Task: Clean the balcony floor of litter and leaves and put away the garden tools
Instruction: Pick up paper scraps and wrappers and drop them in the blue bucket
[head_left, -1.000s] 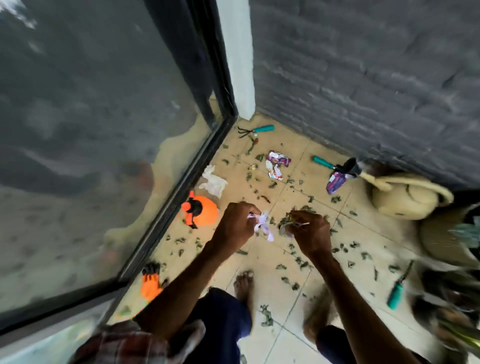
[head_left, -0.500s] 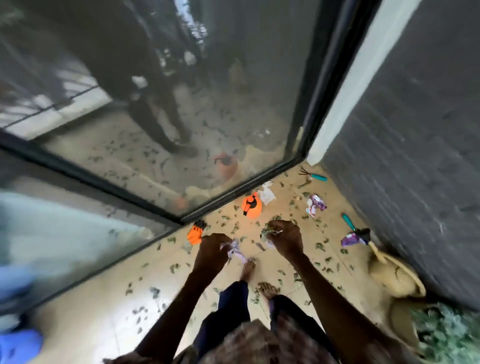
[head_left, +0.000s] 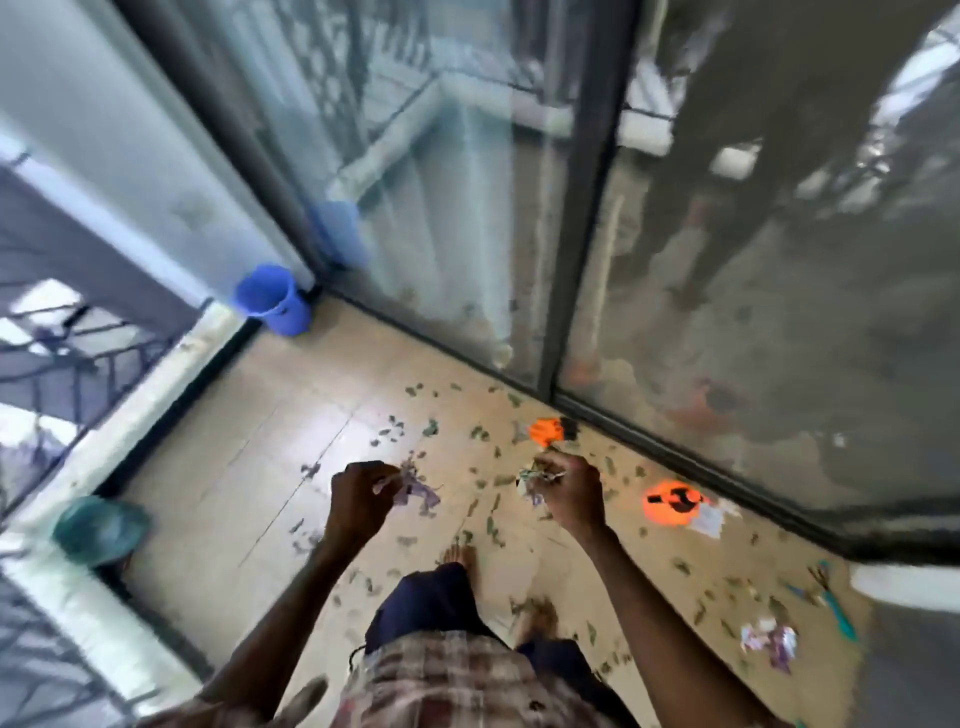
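The bucket (head_left: 274, 300) stands in the far left corner of the floor (head_left: 270, 431), against the glass door (head_left: 727, 260). From the bucket, a bowl-shaped pot (head_left: 101, 529) sits nearer the person, along the left ledge (head_left: 150, 395). To the bucket's right, a glove (head_left: 551, 431) lies by the door track, a round sprayer (head_left: 671, 503) farther right, then a hand tool (head_left: 836, 605) and wrappers (head_left: 770, 639). Leaves (head_left: 480, 434) are scattered between.
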